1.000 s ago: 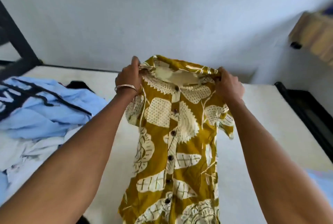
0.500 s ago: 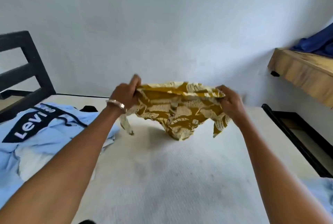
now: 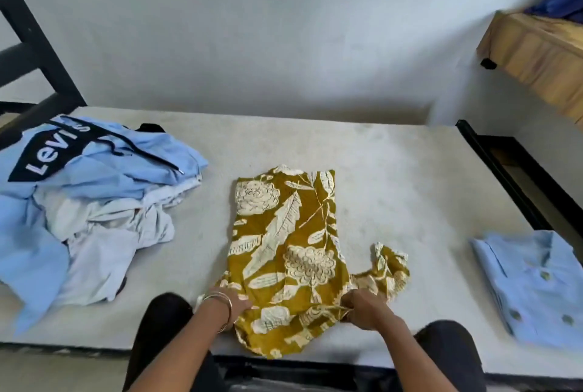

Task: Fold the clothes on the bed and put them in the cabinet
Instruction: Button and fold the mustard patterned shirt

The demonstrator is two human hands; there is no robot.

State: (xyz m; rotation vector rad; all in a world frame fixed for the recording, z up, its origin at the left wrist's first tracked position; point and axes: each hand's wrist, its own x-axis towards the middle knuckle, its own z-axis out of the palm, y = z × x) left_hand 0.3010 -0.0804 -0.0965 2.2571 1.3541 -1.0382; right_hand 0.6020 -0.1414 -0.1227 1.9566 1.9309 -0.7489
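Lying flat near the middle of the bed (image 3: 394, 170), the mustard shirt (image 3: 284, 249) is spread lengthwise, with its far end toward the wall (image 3: 252, 28) and its near end draped over the bed's front edge. One sleeve (image 3: 389, 271) is bunched out to the right of the body of the garment.

The left hand (image 3: 235, 306) is placed on the shirt's near left edge; its fingers are hidden under or against the fabric, so the degree of closure cannot be told. Bangles (image 3: 225, 303) are worn on that wrist. The right hand (image 3: 362, 308) is positioned at the near right edge, where the sleeve joins the body, and a fold of fabric is pinched between its curled fingers.

A heap of unfolded clothes (image 3: 94, 218) is located at the left of the bed, well apart from the shirt. It is topped by a light blue garment (image 3: 104, 164) bearing a dark panel with white "Levi's" lettering. A folded blue shirt (image 3: 536, 284) with buttons facing up is located at the right of the bed, near the front edge.

A black frame (image 3: 31, 53) is seen at the left end of the bed. A wooden shelf (image 3: 533, 53) is mounted at upper right, with a dark blue cloth (image 3: 561, 3) resting on it.
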